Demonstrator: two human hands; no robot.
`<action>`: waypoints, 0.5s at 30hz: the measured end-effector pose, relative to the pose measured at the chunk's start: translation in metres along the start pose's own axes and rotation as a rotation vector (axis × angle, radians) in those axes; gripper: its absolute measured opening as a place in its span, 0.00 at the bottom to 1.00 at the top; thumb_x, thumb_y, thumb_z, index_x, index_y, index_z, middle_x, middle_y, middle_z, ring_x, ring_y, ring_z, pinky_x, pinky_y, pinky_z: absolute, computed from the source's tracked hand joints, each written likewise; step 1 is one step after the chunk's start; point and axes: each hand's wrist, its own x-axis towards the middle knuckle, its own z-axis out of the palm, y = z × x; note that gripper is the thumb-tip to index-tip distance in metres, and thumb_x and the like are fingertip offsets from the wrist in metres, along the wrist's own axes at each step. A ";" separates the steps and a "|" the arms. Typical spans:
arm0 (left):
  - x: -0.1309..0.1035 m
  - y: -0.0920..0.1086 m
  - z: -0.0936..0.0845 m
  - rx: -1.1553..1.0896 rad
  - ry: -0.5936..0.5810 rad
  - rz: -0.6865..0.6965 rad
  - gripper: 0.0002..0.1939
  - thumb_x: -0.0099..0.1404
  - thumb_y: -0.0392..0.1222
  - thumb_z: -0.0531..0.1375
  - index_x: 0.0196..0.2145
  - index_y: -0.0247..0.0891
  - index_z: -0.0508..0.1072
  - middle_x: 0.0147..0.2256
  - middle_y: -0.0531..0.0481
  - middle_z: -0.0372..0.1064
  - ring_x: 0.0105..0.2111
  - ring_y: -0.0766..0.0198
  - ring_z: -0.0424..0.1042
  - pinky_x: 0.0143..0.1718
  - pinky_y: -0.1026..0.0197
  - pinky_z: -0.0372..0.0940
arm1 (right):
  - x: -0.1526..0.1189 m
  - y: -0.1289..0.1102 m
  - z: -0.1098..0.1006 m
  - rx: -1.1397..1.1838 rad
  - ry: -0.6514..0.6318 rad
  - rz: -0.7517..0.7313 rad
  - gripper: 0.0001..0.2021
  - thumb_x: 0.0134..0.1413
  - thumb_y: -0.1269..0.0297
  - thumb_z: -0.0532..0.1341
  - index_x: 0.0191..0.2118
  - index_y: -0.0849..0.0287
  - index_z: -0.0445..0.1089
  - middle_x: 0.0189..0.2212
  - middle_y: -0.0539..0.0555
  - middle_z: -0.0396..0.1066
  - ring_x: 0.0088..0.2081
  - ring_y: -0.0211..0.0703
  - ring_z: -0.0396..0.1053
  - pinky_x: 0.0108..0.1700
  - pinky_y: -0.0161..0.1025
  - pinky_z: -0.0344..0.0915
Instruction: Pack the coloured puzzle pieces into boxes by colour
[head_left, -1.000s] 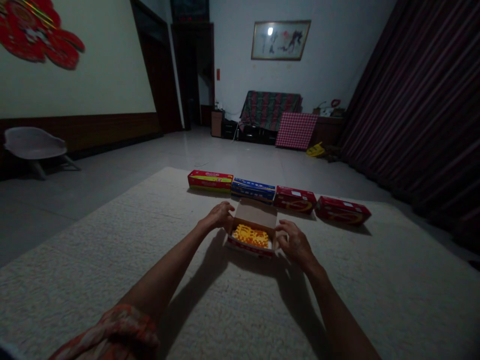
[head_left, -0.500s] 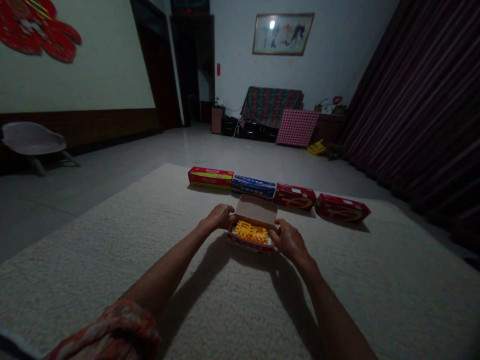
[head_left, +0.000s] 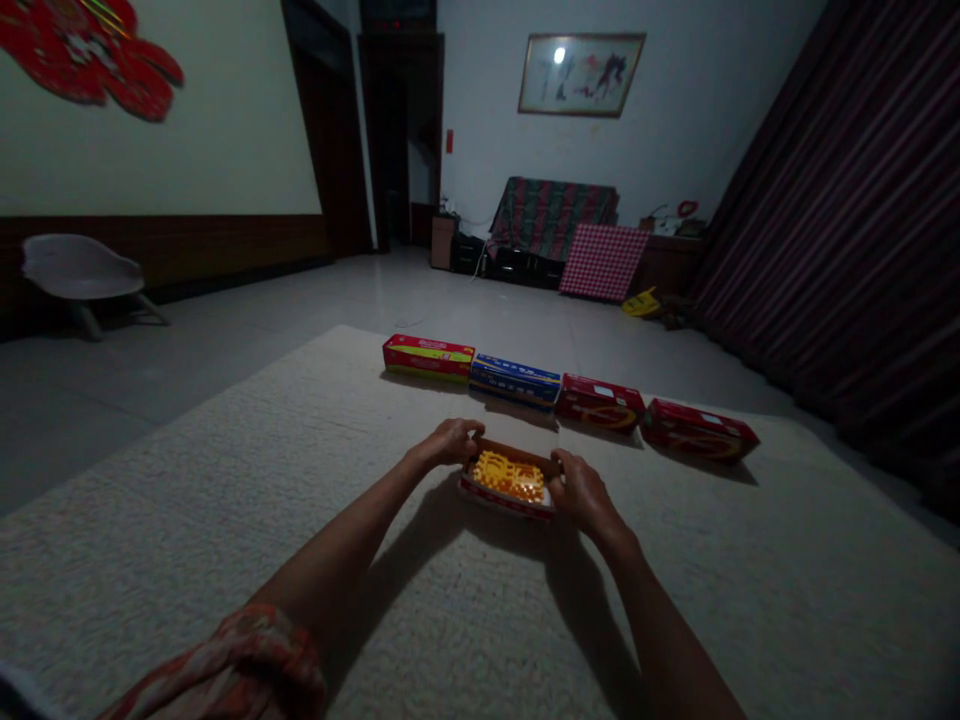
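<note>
A small open box (head_left: 504,502) with red and white sides rests on the pale textured mat, near the middle of the view. Yellow toothed pieces (head_left: 508,476) lie inside it. My left hand (head_left: 450,442) grips the box's left end, fingers at its far left corner. At the right end my right hand (head_left: 581,488) grips the box, with the thumb by the inner edge and the fingers at the far right corner. The box's lid is hardly visible behind its far wall.
Beyond the box stands a row: a red and green box (head_left: 428,358), a blue box (head_left: 514,382) and two dark red boxes (head_left: 600,404). All are on the mat (head_left: 300,430). A pale chair (head_left: 84,270) stands at the far left.
The lid that stood up behind the box has dropped back out of clear view. Both hands have stayed at the box's ends. The whole view has shifted slightly.
</note>
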 end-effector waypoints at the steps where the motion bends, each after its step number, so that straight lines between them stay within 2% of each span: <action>1: 0.002 -0.003 0.001 -0.004 0.015 0.001 0.22 0.58 0.32 0.59 0.50 0.40 0.78 0.34 0.52 0.81 0.35 0.61 0.78 0.39 0.65 0.70 | 0.002 0.001 0.003 0.005 0.024 -0.012 0.22 0.51 0.75 0.57 0.53 0.62 0.70 0.44 0.62 0.75 0.43 0.48 0.73 0.44 0.39 0.65; 8: 0.015 -0.024 0.014 0.009 0.240 0.045 0.26 0.60 0.31 0.57 0.55 0.42 0.74 0.45 0.45 0.77 0.47 0.55 0.75 0.52 0.57 0.68 | 0.023 -0.003 0.028 0.152 0.326 -0.130 0.23 0.52 0.76 0.54 0.54 0.61 0.69 0.45 0.63 0.72 0.46 0.52 0.72 0.48 0.46 0.69; 12: 0.016 -0.035 0.025 0.019 0.341 0.066 0.29 0.61 0.30 0.56 0.59 0.41 0.70 0.48 0.43 0.72 0.48 0.55 0.74 0.52 0.55 0.69 | 0.031 -0.009 0.050 0.302 0.508 -0.166 0.23 0.51 0.76 0.52 0.54 0.60 0.67 0.47 0.63 0.70 0.49 0.52 0.71 0.50 0.49 0.71; 15: 0.013 -0.045 0.035 0.015 0.382 0.087 0.30 0.60 0.30 0.55 0.61 0.41 0.67 0.49 0.43 0.70 0.48 0.55 0.73 0.51 0.55 0.70 | 0.029 -0.011 0.062 0.387 0.561 -0.166 0.21 0.51 0.75 0.52 0.52 0.58 0.67 0.48 0.63 0.69 0.49 0.52 0.70 0.46 0.49 0.73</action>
